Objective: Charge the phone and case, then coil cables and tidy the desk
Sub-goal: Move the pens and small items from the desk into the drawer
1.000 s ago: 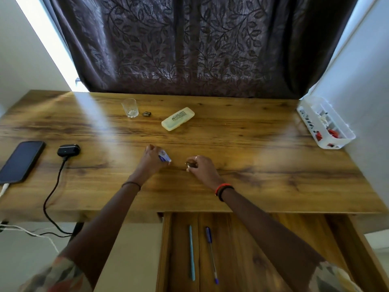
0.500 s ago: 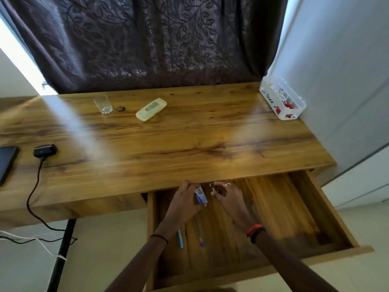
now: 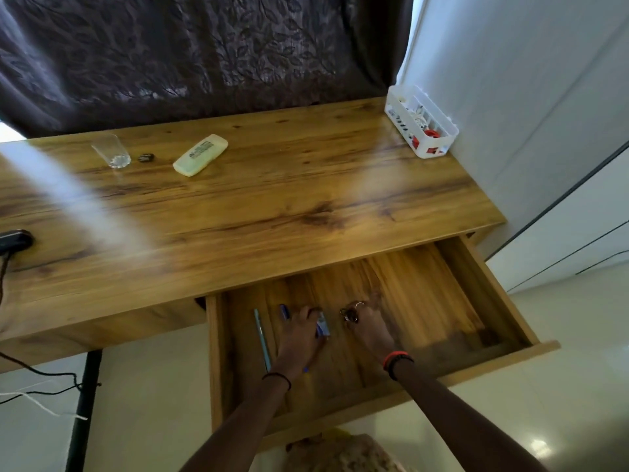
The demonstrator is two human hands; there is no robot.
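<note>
Head view, one entry per item. Table (image 3: pixel 306 199): wooden top with its drawer (image 3: pixel 490 291) pulled out at the near right. Left hand (image 3: pixel 301 330): inside the drawer, fingers curled round a small blue and white item (image 3: pixel 322 327). Right hand (image 3: pixel 369 323): inside the drawer just beside the left, fingertips pinching a small dark metal object (image 3: pixel 349 315) too blurred to identify. Teal pen (image 3: pixel 262 338): flat on the drawer floor, left of the left hand. Blue pen (image 3: pixel 284 311): between the teal pen and the left hand, partly covered by that hand. Black case (image 3: pixel 15 238): on the table at the far left edge of view, with a black cable (image 3: pixel 4 267) running from it over the table's near edge. Drinking glass (image 3: pixel 112 151), small dark object (image 3: pixel 146 157) and pale green box (image 3: pixel 200 155): in a row near the table's back edge. White basket (image 3: pixel 422 120): back right corner, holding small red and white items. Dark patterned curtain (image 3: pixel 204 46): behind the table.
</note>
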